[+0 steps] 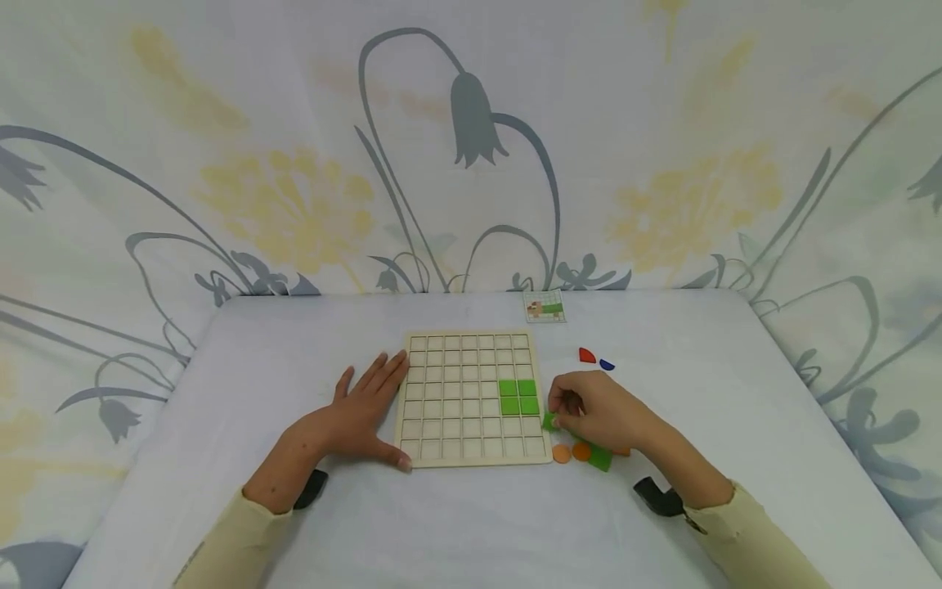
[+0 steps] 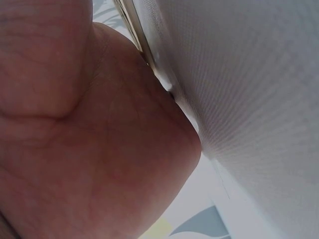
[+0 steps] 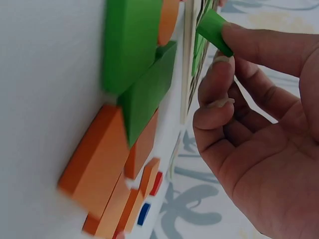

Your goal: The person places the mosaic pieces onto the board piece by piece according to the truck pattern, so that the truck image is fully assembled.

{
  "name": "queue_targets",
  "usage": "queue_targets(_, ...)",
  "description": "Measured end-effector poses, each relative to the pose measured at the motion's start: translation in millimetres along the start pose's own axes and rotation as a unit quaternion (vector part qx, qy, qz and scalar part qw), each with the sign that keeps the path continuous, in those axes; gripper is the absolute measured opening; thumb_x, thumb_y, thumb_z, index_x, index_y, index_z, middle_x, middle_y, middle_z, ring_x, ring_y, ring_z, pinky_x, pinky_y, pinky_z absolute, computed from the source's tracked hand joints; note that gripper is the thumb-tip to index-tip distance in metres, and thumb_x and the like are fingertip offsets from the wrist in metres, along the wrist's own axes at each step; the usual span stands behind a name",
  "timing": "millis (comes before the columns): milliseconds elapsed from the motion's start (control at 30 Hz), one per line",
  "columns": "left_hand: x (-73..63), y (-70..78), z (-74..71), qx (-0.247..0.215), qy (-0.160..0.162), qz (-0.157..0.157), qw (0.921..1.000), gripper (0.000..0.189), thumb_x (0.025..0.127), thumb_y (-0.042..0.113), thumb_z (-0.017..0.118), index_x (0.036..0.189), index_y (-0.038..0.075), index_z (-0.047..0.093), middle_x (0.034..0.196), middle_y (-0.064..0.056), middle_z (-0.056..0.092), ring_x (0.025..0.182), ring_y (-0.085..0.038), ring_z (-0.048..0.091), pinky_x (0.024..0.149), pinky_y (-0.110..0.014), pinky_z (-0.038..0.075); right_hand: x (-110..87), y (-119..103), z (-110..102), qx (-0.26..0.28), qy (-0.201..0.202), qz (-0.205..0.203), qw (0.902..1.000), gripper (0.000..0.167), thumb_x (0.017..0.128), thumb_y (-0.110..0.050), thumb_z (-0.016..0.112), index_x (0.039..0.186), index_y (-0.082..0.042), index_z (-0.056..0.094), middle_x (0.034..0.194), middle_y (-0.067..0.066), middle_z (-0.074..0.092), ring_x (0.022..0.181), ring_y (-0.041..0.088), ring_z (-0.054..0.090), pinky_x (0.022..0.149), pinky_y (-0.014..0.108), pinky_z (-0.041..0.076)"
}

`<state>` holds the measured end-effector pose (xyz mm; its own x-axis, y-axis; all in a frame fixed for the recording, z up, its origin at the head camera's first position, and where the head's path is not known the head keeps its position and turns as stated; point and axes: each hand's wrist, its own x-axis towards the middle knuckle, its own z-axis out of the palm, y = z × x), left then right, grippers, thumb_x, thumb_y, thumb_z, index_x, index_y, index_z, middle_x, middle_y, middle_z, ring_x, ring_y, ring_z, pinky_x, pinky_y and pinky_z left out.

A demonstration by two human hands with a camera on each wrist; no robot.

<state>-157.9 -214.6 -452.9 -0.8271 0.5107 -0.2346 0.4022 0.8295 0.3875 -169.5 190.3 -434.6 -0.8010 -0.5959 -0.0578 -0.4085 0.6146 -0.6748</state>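
Observation:
A wooden grid board lies on the table with several green square tiles in cells at its right side. My left hand rests at the board's left edge, fingers spread straight and the thumb at the near left corner. In the left wrist view the palm hides its fingers. Just off the board's right edge, my right hand pinches a green tile between thumb and fingertip. Loose green pieces and orange round pieces lie below that hand, which partly covers them in the head view.
Beyond the right hand lie a red piece and a blue piece. A small picture card is at the table's back edge. Several orange blocks lie by the green ones in the right wrist view. Flowered cloth hangs behind the white table.

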Motion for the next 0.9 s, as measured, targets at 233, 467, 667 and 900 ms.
queue_targets(233, 2.6, -1.3, -1.6, -0.002, -0.003, 0.0, 1.0, 0.147, 0.071, 0.073, 0.087, 0.171, 0.005, 0.003, 0.179, -0.011, -0.003, 0.164, -0.038, -0.007, 0.122, -0.074, -0.003, 18.4, -11.3, 5.8, 0.011, 0.019, -0.001, 0.9998, 0.015, 0.095, -0.006, 0.078, 0.094, -0.016, 0.068, 0.083, -0.007, 0.062, 0.077, 0.014, 0.058, 0.07, 0.027, 0.051)
queue_targets(467, 0.7, -2.4, -1.2, 0.001, -0.002, -0.007, 1.0, 0.148, 0.07, 0.072, 0.089, 0.171, 0.006, 0.003, 0.179, -0.011, -0.003, 0.164, -0.039, -0.006, 0.122, -0.074, -0.004, 40.6, -26.9, 15.1, 0.024, 0.03, -0.008, 0.9992, 0.011, 0.096, -0.005, 0.076, 0.096, -0.014, 0.069, 0.086, -0.006, 0.063, 0.08, 0.015, 0.058, 0.074, 0.029, 0.052)
queue_targets(667, -0.6, -2.6, -2.0, -0.002, -0.002, -0.005, 1.0, 0.147, 0.071, 0.071, 0.089, 0.171, 0.006, 0.003, 0.179, -0.011, -0.003, 0.164, -0.039, -0.007, 0.122, -0.073, -0.005, 61.4, -36.7, 24.0, 0.012, 0.024, -0.017, 0.9995, 0.005, 0.097, -0.006, 0.073, 0.096, -0.011, 0.071, 0.085, -0.005, 0.064, 0.078, 0.014, 0.058, 0.072, 0.029, 0.052)
queue_targets(900, 0.8, -2.2, -1.7, -0.014, 0.001, 0.0, 0.9999, 0.148, 0.07, 0.073, 0.088, 0.171, 0.006, 0.003, 0.18, -0.009, -0.004, 0.164, -0.038, -0.007, 0.122, -0.074, -0.005, 74.4, -41.4, 29.6, -0.004, 0.022, -0.014, 0.9997, 0.006, 0.095, -0.003, 0.072, 0.095, -0.009, 0.072, 0.086, -0.003, 0.066, 0.078, 0.014, 0.058, 0.073, 0.03, 0.052)
